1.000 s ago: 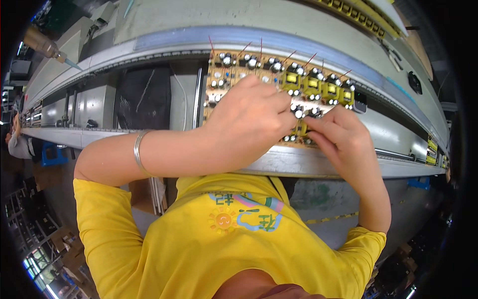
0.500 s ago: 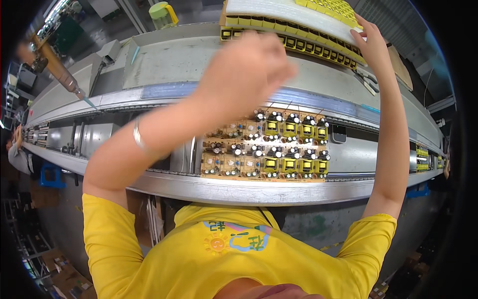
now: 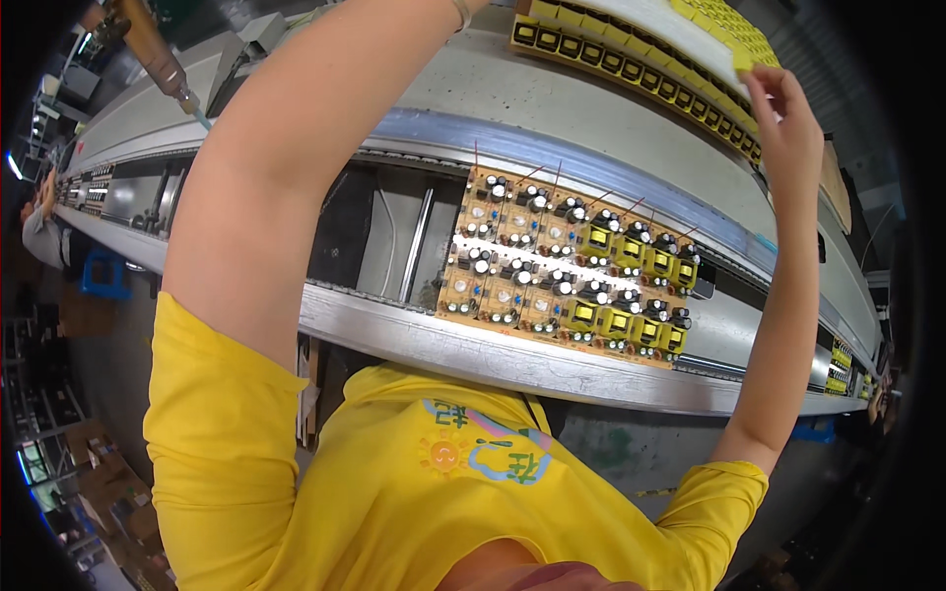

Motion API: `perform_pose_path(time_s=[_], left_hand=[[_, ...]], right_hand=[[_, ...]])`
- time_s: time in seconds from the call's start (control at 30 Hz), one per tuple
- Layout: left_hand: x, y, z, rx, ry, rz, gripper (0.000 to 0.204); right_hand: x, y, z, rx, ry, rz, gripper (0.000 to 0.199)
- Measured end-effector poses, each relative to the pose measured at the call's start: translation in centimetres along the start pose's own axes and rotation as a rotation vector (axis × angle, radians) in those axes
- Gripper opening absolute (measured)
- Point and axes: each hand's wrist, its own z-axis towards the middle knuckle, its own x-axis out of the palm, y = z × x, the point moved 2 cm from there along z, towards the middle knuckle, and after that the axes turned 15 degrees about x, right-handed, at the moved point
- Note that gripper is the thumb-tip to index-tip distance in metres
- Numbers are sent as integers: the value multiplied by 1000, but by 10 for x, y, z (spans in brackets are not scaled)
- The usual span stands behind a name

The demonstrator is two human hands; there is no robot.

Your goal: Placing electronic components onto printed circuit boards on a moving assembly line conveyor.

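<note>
Your right hand [image 3: 788,113] pinches a small yellow block-shaped component [image 3: 746,61] in its fingers; loosen them and it drops onto the tan populated circuit board [image 3: 567,271]. Your left hand is out of view.

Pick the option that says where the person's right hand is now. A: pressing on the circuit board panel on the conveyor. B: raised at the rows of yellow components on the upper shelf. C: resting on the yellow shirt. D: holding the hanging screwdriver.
B: the right hand is raised to the rows of yellow components on the upper shelf, well clear of the circuit board panel on the conveyor.
</note>
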Motion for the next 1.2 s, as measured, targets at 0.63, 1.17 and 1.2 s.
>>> perform_pose_path(time_s=[0.63,1.17,1.2], left_hand=[[-80,-139,-210,137,56,-547,25],[-65,-149,-234,173,250,-421,16],[-63,-150,-234,197,241,-407,16]], right_hand=[[40,100,-154,10,647,202,24],[40,103,-161,-121,594,35,17],[40,102,-162,-128,585,16,16]])
